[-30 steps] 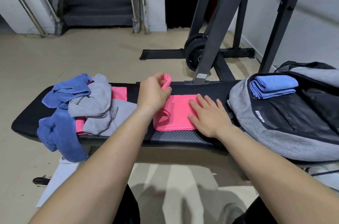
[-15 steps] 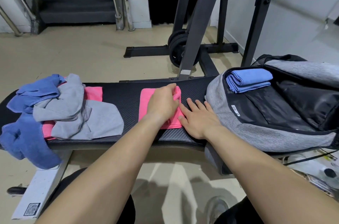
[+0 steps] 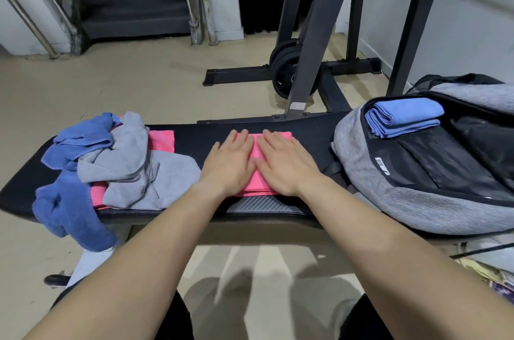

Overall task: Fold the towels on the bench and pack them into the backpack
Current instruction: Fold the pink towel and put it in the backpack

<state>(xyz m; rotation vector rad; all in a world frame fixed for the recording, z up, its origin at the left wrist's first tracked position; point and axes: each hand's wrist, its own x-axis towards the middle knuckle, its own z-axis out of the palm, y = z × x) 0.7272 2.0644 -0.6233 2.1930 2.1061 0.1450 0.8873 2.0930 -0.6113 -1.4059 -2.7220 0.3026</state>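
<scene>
Even indoor light — soft shadows, warped edges.

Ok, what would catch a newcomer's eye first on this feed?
The left hand and right hand press flat on a folded pink towel on the bench. To their left lies an unfolded heap of towels; to their right an open grey backpack holds a folded blue towel.

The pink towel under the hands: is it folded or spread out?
Folded. The pink towel shows stacked layers at its near edge.
</scene>
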